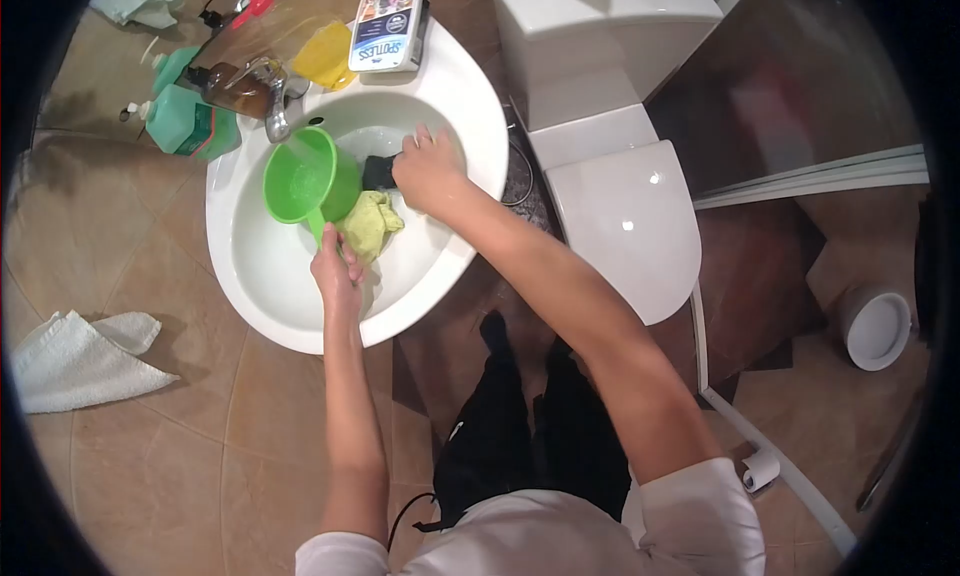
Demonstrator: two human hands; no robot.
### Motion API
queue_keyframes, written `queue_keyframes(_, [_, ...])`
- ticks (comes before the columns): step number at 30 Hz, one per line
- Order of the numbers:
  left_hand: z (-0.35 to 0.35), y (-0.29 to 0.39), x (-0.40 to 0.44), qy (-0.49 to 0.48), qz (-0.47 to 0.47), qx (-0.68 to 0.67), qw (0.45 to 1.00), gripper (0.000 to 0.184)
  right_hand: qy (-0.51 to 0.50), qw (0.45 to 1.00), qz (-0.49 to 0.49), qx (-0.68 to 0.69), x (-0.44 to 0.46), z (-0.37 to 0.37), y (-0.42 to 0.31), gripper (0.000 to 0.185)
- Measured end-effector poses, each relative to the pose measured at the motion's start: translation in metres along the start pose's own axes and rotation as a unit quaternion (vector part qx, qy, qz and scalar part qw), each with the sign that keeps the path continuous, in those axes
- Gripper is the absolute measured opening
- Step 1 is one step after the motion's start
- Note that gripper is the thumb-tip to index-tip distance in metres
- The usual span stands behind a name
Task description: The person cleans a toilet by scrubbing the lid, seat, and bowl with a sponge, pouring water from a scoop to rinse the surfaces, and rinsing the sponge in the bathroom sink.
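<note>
Black item (378, 173), indistinct, partly behind right hand (430, 171)

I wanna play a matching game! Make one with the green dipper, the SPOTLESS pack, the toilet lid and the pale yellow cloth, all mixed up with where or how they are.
Things:
1. green dipper
2. SPOTLESS pack
3. toilet lid
4. pale yellow cloth

Where or how:
A. shut
B. lying crumpled in the basin
C. handle held by the left hand
D. on the sink rim

Right pairs: 1-C, 2-D, 3-A, 4-B.
</note>
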State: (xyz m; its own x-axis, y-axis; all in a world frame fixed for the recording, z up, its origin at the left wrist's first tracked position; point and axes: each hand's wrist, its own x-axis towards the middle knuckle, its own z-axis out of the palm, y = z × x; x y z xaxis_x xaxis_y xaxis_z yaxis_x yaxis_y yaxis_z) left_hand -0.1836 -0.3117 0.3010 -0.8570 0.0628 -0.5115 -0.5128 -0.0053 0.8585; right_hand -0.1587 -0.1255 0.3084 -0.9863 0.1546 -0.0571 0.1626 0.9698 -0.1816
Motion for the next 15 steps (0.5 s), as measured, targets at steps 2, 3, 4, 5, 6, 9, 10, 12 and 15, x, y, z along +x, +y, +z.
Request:
queue_keyframes(2, [-0.001,0.0,0.001,0.005,0.013,0.003,1.0,0.027,-0.083,0.996,0.023,-0.012,0.053,0.023,-0.008,0.036])
queue_keyframes(3, [0.0,0.001,0.001,-0.005,0.016,0.002,1.0,0.027,-0.077,0.996,0.03,-0.016,0.065,0.035,-0.013,0.036])
queue_keyframes(4, [0.001,0.001,-0.001,0.008,0.019,-0.002,1.0,0.027,-0.093,0.992,0.06,0.054,0.074,0.047,-0.017,0.042])
queue_keyframes(5, [0.002,0.002,-0.001,0.021,0.023,-0.008,0.999,0.028,-0.108,0.983,0.088,0.123,0.079,0.053,-0.018,0.048])
queue_keyframes(6, [0.001,0.005,-0.002,0.008,0.03,0.001,1.0,0.028,-0.104,0.983,0.091,0.119,0.078,0.057,-0.018,0.048])
queue_keyframes(9, [0.0,0.005,-0.001,0.025,0.027,0.026,0.999,0.028,-0.157,0.986,0.051,-0.014,0.063,0.061,-0.022,0.055])
queue_keyframes(10, [-0.003,0.005,-0.001,0.031,0.02,0.022,0.999,0.028,-0.178,0.982,0.056,0.018,0.056,0.055,-0.018,0.048])
queue_keyframes(12, [-0.002,0.006,0.0,0.017,0.032,0.01,0.999,0.028,-0.155,0.988,0.018,0.023,0.051,0.054,-0.007,0.031])
queue_keyframes(15, [0.0,0.01,-0.005,0.014,0.023,0.007,1.0,0.027,-0.087,0.984,0.072,0.138,0.051,0.032,-0.002,0.021])
